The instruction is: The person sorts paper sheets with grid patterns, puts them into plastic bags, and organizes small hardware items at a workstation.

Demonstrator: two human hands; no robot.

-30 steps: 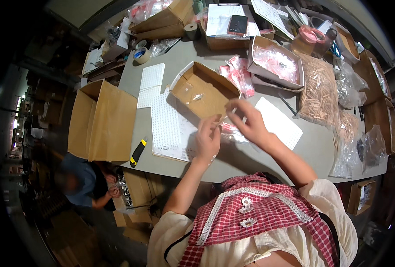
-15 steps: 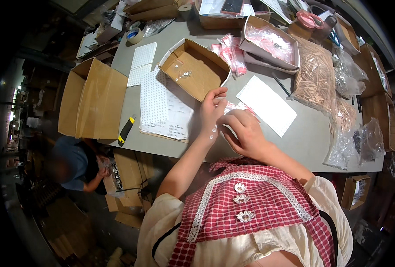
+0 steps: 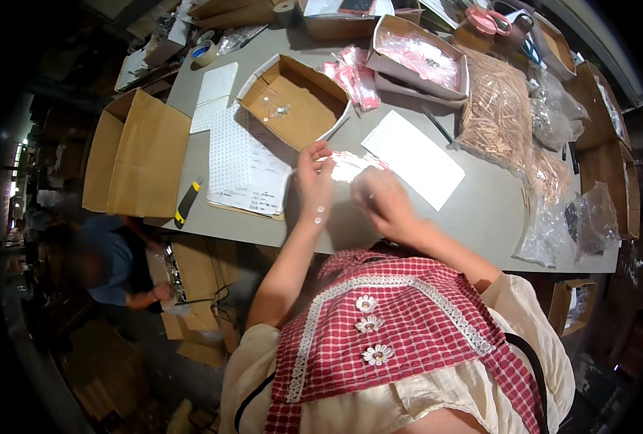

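My left hand [image 3: 314,177] is in front of the open cardboard tray, its fingers closed on the near end of a small clear plastic bag [image 3: 349,166] with red-pink marks. Small round white stickers [image 3: 320,215] cling to my left wrist. To the right, my right hand [image 3: 385,199] is curled with thumb and fingers together, slightly blurred; anything between them is hidden. The cardboard tray [image 3: 320,108] holds a few tiny metal pieces and white dots. Right of the bag lies a white sheet [image 3: 415,159]. Sheets of round stickers [image 3: 229,155] lie over printed papers [image 3: 267,184] at left.
A yellow-black utility knife [image 3: 188,205] and a tall cardboard box [image 3: 137,159] are at the left edge. Pink-marked bags [image 3: 354,76], a box of bags [image 3: 419,58], a pen [image 3: 437,124] and a bag of wooden dowels [image 3: 495,112] stand beyond. A co-worker [image 3: 111,264] is at lower left.
My right hand has drawn apart from my left, leaving more of the small bag showing between them. The table scene has shifted left in the picture.
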